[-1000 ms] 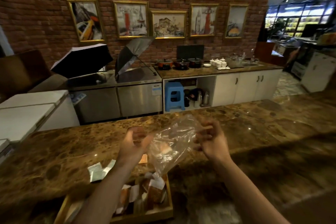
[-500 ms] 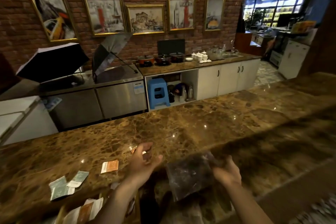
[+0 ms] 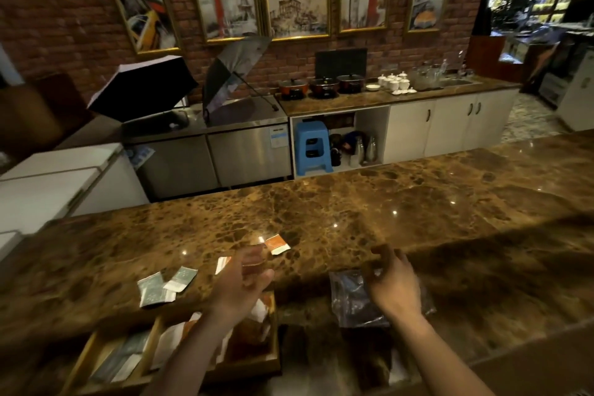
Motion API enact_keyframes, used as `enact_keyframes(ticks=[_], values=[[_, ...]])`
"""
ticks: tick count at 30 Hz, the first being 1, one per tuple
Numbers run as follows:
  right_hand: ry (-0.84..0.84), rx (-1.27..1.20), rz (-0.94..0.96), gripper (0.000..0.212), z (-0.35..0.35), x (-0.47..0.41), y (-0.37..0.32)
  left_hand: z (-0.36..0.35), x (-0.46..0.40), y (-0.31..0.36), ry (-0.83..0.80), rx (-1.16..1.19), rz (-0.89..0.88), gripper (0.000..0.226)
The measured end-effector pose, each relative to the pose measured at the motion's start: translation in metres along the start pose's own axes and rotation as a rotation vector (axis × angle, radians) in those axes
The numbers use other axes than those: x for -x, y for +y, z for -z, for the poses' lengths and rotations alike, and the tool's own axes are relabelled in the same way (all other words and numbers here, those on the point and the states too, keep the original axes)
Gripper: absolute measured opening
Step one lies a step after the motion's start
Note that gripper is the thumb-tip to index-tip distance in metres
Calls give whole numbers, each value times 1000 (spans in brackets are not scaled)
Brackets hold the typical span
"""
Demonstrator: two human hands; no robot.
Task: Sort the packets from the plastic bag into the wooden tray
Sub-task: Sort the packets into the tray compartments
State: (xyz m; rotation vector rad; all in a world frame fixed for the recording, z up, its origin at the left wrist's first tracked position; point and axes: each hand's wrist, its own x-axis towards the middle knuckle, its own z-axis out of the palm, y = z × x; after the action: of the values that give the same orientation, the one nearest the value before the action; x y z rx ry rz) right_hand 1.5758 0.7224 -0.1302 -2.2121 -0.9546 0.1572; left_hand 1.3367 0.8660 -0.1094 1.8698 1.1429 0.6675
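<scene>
Packets lie in two places. Several already sit in the wooden tray (image 3: 274, 331), a divided box at the near edge of the desk (image 3: 369, 212): pale and teal ones in its left compartments, orange-brown ones in the right compartment, partly hidden by the left forearm. Others remain loose on the marble beyond the tray: two teal packets (image 3: 165, 286) overlapping at the left, a white-and-orange packet (image 3: 222, 264) just beside the left fingers, and an orange packet (image 3: 277, 244) farther out.

Plastic bag (image 3: 352, 302): it lies crumpled and flat on the desk to the right of the tray, clear and dark; whether any packet remains inside cannot be told.

Left hand (image 3: 239, 283): it hovers over the far rim of the tray, fingers spread and loosely curled, gripping nothing that can be made out.

Right hand (image 3: 393, 286): it is above the bag, fingers bent and half open, touching or just over the plastic; a firm grip is not evident.

Progress, as a judgement: sorting appears well under way, with the tray partly filled. At least four loose packets still await placement by colour, and the bag needs checking.
</scene>
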Motion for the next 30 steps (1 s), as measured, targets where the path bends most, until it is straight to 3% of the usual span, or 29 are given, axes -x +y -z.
enact_keyframes(ticks=[3, 7, 12, 16, 22, 26, 30], values=[[-105, -61, 101, 32, -20, 6, -35, 35, 10, -21, 92, -86, 20, 35], [-271, -15, 241, 21, -52, 22, -84, 77, 23, -58, 80, -214, 49, 31], [-406, 87, 373, 27, -82, 53, -126, 110, 39, -86, -60, -444, -47, 25], [-496, 242, 462, 38, -98, 72, -131, 115, 49, -96, -277, -626, -68, 38], [-490, 540, 698, 37, -113, 87, -133, 123, 61, -105, -279, -681, -158, 39], [-471, 581, 783, 33, -118, 96, -127, 123, 63, -109, -222, -833, -211, 45], [-442, 491, 725, 40, -116, 95, -135, 126, 60, -105, -220, -775, -299, 39]])
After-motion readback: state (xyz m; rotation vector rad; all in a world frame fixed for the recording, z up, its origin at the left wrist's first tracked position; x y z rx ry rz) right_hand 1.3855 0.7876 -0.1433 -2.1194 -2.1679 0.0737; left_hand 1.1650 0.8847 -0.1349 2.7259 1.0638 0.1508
